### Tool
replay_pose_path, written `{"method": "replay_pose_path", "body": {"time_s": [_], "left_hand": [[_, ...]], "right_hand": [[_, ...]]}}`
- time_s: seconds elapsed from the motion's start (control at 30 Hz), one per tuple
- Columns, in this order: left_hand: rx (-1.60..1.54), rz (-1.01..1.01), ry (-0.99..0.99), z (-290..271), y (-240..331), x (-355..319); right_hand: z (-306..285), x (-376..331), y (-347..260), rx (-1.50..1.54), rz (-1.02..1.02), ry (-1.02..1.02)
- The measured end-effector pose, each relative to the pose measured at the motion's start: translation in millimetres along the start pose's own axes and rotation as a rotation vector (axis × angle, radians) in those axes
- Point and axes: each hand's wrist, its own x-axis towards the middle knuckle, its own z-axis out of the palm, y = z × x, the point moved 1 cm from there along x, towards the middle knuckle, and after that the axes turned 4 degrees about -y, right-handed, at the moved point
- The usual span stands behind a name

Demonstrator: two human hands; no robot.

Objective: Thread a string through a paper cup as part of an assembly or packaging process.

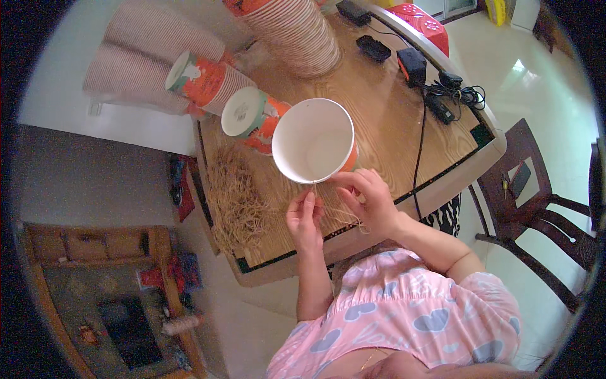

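Observation:
A white-lined paper bucket (314,140) with an orange outside stands tilted toward me at the table's near edge. A thin strand of tan twine (314,188) hangs at its near rim. My left hand (305,218) pinches this strand just below the rim, thumb against fingers. My right hand (369,199) is at the rim's right side, fingers curled, index fingertip at the bucket's edge. Loose twine ends trail below it between both hands; its palm hides part of them. A shaggy bundle of tan twine (237,205) lies on the table to the left.
Two shorter stacks of orange-and-green paper buckets (243,114) lie behind the bucket, with a tall stack (293,38) farther back. Black chargers and cables (445,95) lie on the wooden table (385,132) at right. A dark chair (536,183) stands right; a red stool (420,25) is beyond.

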Motion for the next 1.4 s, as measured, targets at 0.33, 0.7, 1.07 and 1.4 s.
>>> {"method": "replay_pose_path", "body": {"time_s": [0.33, 0.7, 1.07, 1.4], "left_hand": [[0.064, -0.015, 0.067, 12, 5, 6], [0.166, 0.017, 0.043, -3, -24, 17], [0.201, 0.229, 0.142, 14, 14, -2], [0.471, 0.317, 0.12, 21, 15, -2]], "right_hand": [[12, 16, 12, -0.203, -0.021, -0.194], [9, 19, 14, -0.125, 0.058, -0.228], [11, 17, 12, -0.089, 0.057, -0.222], [9, 18, 11, -0.122, 0.047, -0.218]]}}
